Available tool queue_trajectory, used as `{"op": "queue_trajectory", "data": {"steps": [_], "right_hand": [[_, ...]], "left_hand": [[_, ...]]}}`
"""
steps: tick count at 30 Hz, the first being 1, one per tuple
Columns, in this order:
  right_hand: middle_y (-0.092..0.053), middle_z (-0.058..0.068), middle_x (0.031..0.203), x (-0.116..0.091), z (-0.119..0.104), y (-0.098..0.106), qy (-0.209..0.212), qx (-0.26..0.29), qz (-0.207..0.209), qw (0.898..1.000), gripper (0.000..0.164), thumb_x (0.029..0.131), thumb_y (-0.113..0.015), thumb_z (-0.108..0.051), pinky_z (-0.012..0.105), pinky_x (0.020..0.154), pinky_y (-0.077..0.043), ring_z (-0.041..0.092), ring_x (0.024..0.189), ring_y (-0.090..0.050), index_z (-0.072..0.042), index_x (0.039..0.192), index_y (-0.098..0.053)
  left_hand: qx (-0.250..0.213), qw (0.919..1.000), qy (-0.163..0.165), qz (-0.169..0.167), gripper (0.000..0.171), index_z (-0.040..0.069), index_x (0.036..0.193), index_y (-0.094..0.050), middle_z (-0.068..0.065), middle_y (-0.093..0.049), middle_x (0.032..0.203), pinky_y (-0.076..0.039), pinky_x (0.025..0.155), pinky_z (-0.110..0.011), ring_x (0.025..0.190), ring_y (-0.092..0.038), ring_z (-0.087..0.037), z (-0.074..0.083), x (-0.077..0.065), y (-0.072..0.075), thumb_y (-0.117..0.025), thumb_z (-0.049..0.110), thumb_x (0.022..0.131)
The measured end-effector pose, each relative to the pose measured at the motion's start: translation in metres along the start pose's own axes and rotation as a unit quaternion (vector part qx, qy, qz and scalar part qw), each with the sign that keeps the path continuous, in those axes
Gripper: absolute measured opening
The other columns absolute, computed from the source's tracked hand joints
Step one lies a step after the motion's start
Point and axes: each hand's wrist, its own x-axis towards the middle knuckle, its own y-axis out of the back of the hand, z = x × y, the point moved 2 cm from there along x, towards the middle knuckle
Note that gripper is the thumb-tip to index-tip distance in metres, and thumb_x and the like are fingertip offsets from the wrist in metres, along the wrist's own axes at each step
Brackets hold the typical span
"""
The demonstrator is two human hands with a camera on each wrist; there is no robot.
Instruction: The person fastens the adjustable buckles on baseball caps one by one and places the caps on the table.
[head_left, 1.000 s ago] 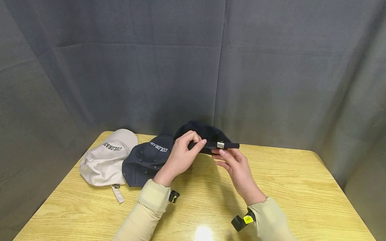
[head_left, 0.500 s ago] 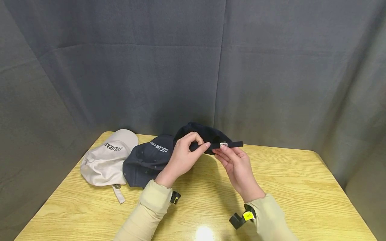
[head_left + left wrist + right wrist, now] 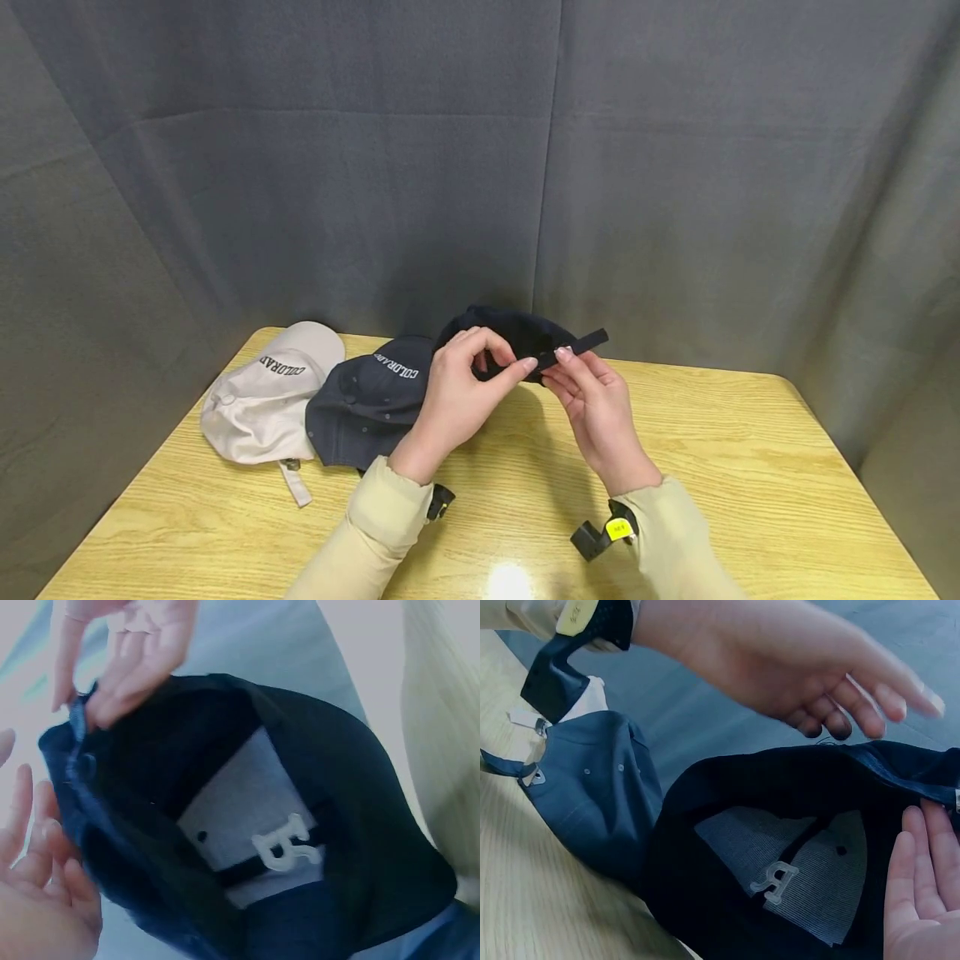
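Observation:
A dark navy baseball cap [image 3: 543, 329] is turned with its back toward me; the left wrist view shows its inside, where the back of a stitched letter [image 3: 286, 844] is visible. In the head view my left hand [image 3: 465, 379] pinches the cap's back strap [image 3: 588, 342] with thumb and bent index finger. Close beside it, my right hand [image 3: 600, 408] grips the strap between thumb and fingers. The strap's loose end sticks out up and to the right past the right thumb. Fingers hide the metal buckle in the head view.
Left of the hands lies a navy cap [image 3: 367, 408] lettered in white. A beige cap [image 3: 262, 400] adjoins it, its strap [image 3: 293, 482] hanging onto the wooden table [image 3: 720, 467]. A grey curtain [image 3: 480, 167] stands behind the table.
The right hand has moved from below the strap to gripping it, covering the silver buckle. The strap's loose end has tilted upward. The left hand has shifted slightly right along with it.

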Motion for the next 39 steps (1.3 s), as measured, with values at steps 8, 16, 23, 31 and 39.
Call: {"op": "queue_trajectory", "data": {"steps": [8,16,23,31,39], "right_hand": [[-0.069,0.005,0.093,0.004,-0.005,0.002,0.017,-0.007,0.004,1.000,0.007,0.101,-0.067,-0.014,0.033,0.093,-0.054,0.017,0.089,-0.069,-0.010,0.095,-0.068],[-0.070,0.006,0.095,0.005,-0.014,0.003,0.036,-0.020,0.006,0.999,0.009,0.100,-0.068,-0.013,0.033,0.093,-0.054,0.017,0.088,-0.069,-0.010,0.091,-0.069],[-0.069,0.006,0.094,0.005,-0.019,0.004,0.046,-0.007,0.003,0.999,0.011,0.099,-0.070,-0.012,0.036,0.094,-0.054,0.019,0.089,-0.070,-0.009,0.088,-0.066],[-0.071,0.006,0.093,0.003,-0.014,0.008,0.022,0.030,0.018,0.999,0.004,0.099,-0.065,-0.003,0.033,0.090,-0.056,0.019,0.087,-0.072,-0.005,0.096,-0.066],[-0.071,0.007,0.090,-0.001,-0.004,0.011,0.003,0.025,0.023,0.999,0.008,0.099,-0.067,-0.006,0.029,0.083,-0.056,0.017,0.079,-0.066,-0.007,0.092,-0.072]], "left_hand": [[-0.079,0.9875,0.077,-0.112,0.031,0.016,0.079,-0.072,0.006,-0.064,0.068,-0.050,0.054,-0.028,0.057,-0.058,-0.013,0.018,-0.009,-0.008,-0.064,0.034,0.102],[-0.024,0.9508,0.194,-0.241,0.056,0.007,0.123,-0.071,0.001,-0.074,0.102,-0.054,0.086,-0.035,0.096,-0.069,-0.016,0.008,-0.017,-0.025,-0.040,0.051,0.108],[-0.050,0.9433,0.263,-0.197,0.071,-0.003,0.121,-0.063,-0.009,-0.066,0.091,-0.053,0.075,-0.035,0.080,-0.064,-0.025,-0.018,-0.017,-0.030,-0.038,0.061,0.105],[-0.374,0.8664,0.331,-0.004,0.037,-0.005,0.117,-0.052,-0.022,-0.067,0.112,-0.057,0.087,-0.033,0.094,-0.070,-0.024,-0.024,-0.008,-0.024,-0.050,0.032,0.109],[-0.572,0.7298,0.369,0.068,0.018,-0.003,0.122,-0.047,-0.016,-0.065,0.114,-0.052,0.096,-0.036,0.102,-0.068,-0.025,-0.025,-0.007,-0.023,-0.047,0.008,0.109]]}}
